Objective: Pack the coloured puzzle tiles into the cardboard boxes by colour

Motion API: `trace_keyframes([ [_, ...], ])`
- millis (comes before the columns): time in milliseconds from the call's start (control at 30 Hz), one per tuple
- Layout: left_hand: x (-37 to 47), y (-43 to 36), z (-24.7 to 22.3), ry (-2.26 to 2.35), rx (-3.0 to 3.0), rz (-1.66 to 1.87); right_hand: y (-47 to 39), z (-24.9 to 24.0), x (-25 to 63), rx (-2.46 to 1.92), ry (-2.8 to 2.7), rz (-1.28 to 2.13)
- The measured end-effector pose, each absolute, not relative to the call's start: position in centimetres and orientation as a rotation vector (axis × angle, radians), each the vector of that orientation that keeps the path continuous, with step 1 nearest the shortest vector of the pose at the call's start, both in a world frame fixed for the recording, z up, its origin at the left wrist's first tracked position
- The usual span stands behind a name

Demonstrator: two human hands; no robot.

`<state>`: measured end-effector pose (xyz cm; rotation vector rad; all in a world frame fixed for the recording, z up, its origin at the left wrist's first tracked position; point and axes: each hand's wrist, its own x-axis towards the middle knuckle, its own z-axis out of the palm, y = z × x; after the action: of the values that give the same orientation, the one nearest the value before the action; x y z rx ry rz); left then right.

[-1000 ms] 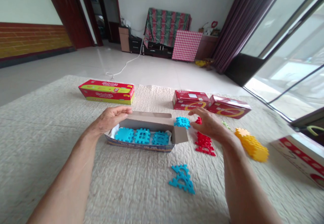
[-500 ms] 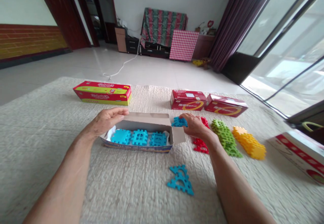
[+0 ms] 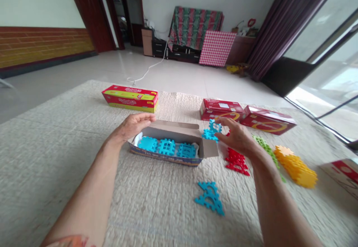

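Observation:
My left hand [image 3: 133,127] rests at the left end of an open cardboard box [image 3: 165,159], fingers stretched out over its back corner. Inside the box, blue interlocking plastic blocks [image 3: 167,147] lie in a row on white lining. My right hand [image 3: 233,135] pinches a blue window-shaped block [image 3: 215,126], tilted up beside the box's right flap. Below it, another blue block [image 3: 209,135] lies on the mat. Closer to me are blue arch-shaped pieces [image 3: 210,198]. Red blocks [image 3: 236,161] lie partly behind my right hand.
Green blocks [image 3: 265,147] and a row of yellow blocks [image 3: 296,166] lie to the right. A red and yellow-green box [image 3: 130,98] stands at the back left, two red boxes [image 3: 222,109] at the back right. A white and red box [image 3: 341,172] sits far right on the quilted mat [image 3: 156,202].
My right hand has lifted a blue window block off the blue pieces by the box. My left hand stays at the box's left end. The whole view has shifted.

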<state>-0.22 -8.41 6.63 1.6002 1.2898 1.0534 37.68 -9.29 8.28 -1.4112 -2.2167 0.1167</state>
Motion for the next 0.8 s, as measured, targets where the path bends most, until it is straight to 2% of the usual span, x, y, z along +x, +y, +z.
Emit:
trace_keyframes([
  [200, -0.6, -8.4, 6.6, 1.157, 1.353, 1.183, -11.0, 11.1, 30.2, -1.007, -2.363, 0.186],
  [400, -0.6, -8.2, 6.3, 1.030, 1.112, 1.262, -10.7, 11.3, 22.2, -0.735, -2.710, 0.220],
  [800, -0.8, -8.0, 6.2, 0.990, 1.160, 1.241, -9.1, 9.9, 18.6, -0.598, -3.027, 0.196],
])
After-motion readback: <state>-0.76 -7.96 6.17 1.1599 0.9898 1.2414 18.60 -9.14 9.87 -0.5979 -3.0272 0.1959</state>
